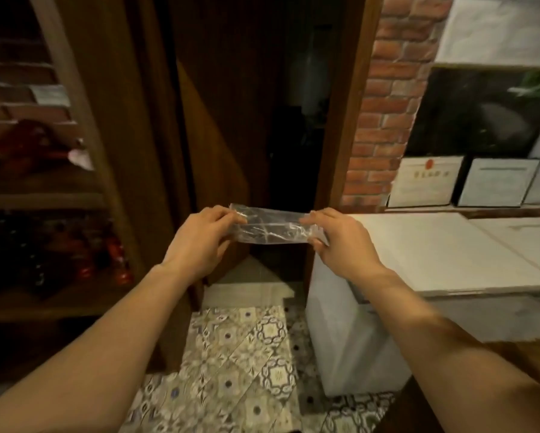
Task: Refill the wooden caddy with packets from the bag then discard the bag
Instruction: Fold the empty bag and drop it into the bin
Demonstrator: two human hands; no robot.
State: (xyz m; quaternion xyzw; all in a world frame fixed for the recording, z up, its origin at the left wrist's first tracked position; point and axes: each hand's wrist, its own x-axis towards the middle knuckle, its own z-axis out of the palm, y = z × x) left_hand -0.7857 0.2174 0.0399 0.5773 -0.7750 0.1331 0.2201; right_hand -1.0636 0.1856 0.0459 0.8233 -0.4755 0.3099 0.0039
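Observation:
A clear plastic bag (273,225), flattened and folded into a narrow strip, is stretched between both hands at chest height. My left hand (200,239) pinches its left end and my right hand (337,242) pinches its right end. I see no packets inside the bag. The wooden caddy is not in view.
A dark wooden doorway (293,135) lies straight ahead over patterned floor tiles (250,354). A white chest freezer (418,260) stands at the right below a brick wall (384,120) and framed papers (424,181). Wooden shelves (43,189) with red items stand at the left.

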